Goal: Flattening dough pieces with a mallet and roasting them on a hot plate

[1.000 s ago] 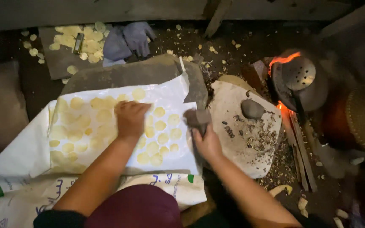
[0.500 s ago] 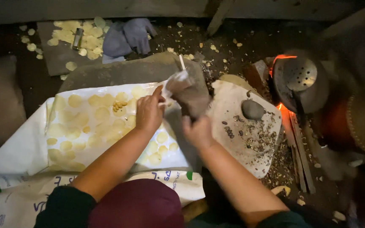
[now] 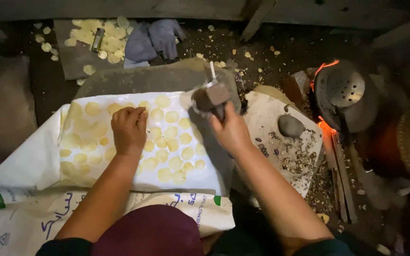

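**Hammer raised over a sheet of flattened discs**

Since half a second ago the left hand [image 3: 129,129] has dropped from beside the tool to lie on the sheet, and the right hand [image 3: 232,131] has drawn the hammer [image 3: 210,96] back and up.

Head view: the left hand rests palm down, fingers curled loosely and holding nothing, on the white sack sheet [image 3: 34,161] among the yellow discs [image 3: 169,144]. The right hand's fingers are wrapped tight round the hammer's handle, its blocky head lifted above the sheet's upper right corner, over the flat stone slab [image 3: 157,78].

Most of the sheet is already covered with rows of pressed discs; only its bare lower and left margins seem left to fill. More discs lie on a dark board [image 3: 72,61] beyond, by grey gloves [image 3: 155,40]. At right, a perforated ladle [image 3: 345,90] sits over a fire [image 3: 326,125].
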